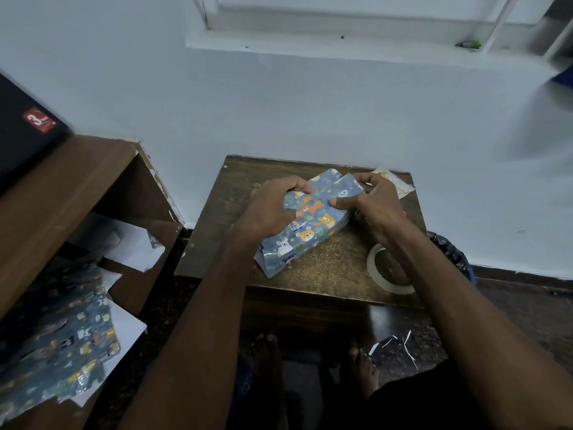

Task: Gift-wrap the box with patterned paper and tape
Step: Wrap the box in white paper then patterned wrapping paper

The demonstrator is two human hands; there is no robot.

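Observation:
A long box wrapped in blue animal-print paper (310, 226) lies diagonally on a small dark wooden table (325, 271). My left hand (273, 206) grips the box's upper left side, fingers curled over the top edge. My right hand (370, 201) holds the far end, thumb pressed on the top face and fingers curled round the paper flap there. The near end of the paper stands open, unfolded. A roll of clear tape (389, 270) lies on the table by my right forearm, partly hidden by it.
A small clear packet (397, 183) lies at the table's back right corner. A brown shelf unit (62, 193) stands to the left, with spare patterned paper (59, 346) and white sheets on the floor beside it. Paper scraps (400, 342) lie near my feet. The wall is just behind.

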